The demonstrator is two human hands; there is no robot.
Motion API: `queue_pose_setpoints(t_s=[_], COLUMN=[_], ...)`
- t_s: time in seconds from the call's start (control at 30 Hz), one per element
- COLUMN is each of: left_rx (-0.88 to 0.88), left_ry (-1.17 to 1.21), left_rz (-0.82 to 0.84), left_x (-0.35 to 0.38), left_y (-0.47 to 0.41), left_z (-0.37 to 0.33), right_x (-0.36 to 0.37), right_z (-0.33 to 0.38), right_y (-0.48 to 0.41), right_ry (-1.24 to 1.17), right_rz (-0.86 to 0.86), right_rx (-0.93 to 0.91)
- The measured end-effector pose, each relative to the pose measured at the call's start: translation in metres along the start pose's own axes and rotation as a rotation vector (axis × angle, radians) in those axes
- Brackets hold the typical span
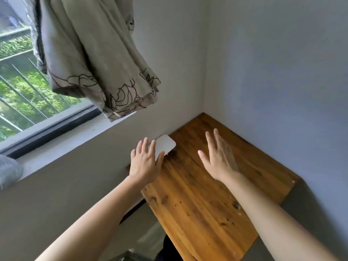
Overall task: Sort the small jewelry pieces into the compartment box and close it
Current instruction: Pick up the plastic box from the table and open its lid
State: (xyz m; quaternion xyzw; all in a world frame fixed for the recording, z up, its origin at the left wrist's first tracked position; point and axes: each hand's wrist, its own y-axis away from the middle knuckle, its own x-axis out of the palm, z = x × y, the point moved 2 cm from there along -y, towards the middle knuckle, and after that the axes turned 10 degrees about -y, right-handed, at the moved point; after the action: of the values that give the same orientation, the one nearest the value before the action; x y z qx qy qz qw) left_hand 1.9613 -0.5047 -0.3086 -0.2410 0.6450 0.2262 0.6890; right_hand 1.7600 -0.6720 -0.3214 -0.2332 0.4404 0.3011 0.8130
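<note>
Both my hands hover, fingers spread and empty, over the far end of a wooden table (197, 196). My left hand (146, 162) is at the table's left edge, partly covering a flat white rounded object (167, 143) that lies by the wall. Further right, my right hand (218, 157) hides most of a clear, glassy shape (233, 160), possibly the compartment box. A small dark piece (236, 205) lies on the wood next to my right forearm. No other jewelry can be made out.
The table fits into a corner between two pale walls (273, 72). To the left are a windowsill (75, 136), a barred window (22, 87) and a patterned curtain (90, 59) hanging above. A grey cushion (8, 172) rests on the sill's left end.
</note>
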Motion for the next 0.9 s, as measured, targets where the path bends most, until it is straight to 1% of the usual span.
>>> queue_pose_setpoints(t_s=[0.13,0.3,0.4,0.47,0.53,0.63,0.77,0.83,0.9], left_rx=[0.052,0.152,0.202,0.205,0.168,0.063,-0.077,-0.155,-0.196], left_ry=[0.019,0.057,0.025,0.04,0.067,0.116,0.163,0.233,0.322], left_rz=[0.081,0.221,0.327,0.34,0.323,0.252,0.079,0.029,-0.014], left_x=[0.038,0.11,0.151,0.173,0.194,0.225,0.272,0.293,0.308], left_y=[-0.05,-0.115,-0.138,-0.146,-0.151,-0.152,-0.153,-0.155,-0.157], left_z=[0.003,-0.009,-0.014,-0.014,-0.011,-0.002,0.026,0.043,0.054], right_x=[0.027,0.074,0.109,0.132,0.161,0.209,0.286,0.317,0.338], right_z=[-0.011,-0.038,-0.051,-0.055,-0.057,-0.057,-0.06,-0.061,-0.06], right_y=[-0.022,-0.043,-0.055,-0.067,-0.082,-0.101,-0.122,-0.13,-0.141], right_ry=[0.015,0.014,-0.004,-0.046,-0.096,-0.214,-0.362,-0.43,-0.492], right_rz=[-0.014,-0.063,-0.025,-0.018,-0.025,-0.05,-0.062,-0.075,-0.089], right_rx=[0.072,0.247,0.372,0.413,0.418,0.4,0.348,0.338,0.338])
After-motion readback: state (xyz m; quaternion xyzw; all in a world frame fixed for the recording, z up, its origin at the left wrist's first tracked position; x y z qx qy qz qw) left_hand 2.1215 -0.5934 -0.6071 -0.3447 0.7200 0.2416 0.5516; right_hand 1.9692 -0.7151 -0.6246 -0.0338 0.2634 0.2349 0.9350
